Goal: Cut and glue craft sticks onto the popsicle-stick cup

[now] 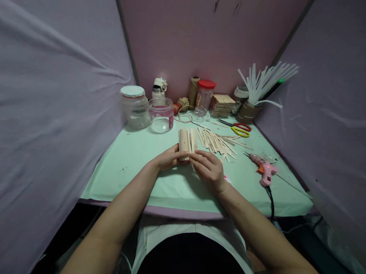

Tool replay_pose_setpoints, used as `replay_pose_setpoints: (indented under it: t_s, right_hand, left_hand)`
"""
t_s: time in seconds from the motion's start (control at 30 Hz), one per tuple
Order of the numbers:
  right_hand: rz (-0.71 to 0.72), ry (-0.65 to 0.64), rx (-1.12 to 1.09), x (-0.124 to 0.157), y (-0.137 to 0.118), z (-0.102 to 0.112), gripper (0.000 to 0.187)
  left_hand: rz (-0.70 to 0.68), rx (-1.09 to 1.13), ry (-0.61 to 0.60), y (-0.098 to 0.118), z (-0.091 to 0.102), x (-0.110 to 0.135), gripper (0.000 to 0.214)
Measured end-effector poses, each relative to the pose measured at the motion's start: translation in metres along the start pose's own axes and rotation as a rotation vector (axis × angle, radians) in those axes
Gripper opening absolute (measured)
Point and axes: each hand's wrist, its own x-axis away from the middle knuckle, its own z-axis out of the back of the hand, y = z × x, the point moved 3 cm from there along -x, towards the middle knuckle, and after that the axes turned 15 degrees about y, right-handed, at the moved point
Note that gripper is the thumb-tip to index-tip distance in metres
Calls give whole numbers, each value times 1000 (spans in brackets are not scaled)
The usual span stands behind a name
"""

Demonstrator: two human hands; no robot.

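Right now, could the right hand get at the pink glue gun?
Probably yes: the glue gun lies to the right of the right hand, with nothing tall standing between them. That hand is at the wooden piece, though, so it would likely have to leave that first.

Dim light throws soft shadows under the hands (pixel 209 168), and wide-angle distortion stretches the edges.
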Motion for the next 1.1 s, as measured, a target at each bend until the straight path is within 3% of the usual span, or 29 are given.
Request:
replay_pose_setpoints:
  t_s: [0.43,0.93,1.1]
  right_hand:
    - [-25,-8,15,1,0,2,29]
    - [-95,35,-55,4,3,0,23]
    - [-59,103,-72,0,1,6,28]
  left_hand:
    - [-1,9,11,1,0,0,58]
    - [-14,-11,-5,-2,-2,0,59]
    - [-111,-111,-5,-1,0,-4,62]
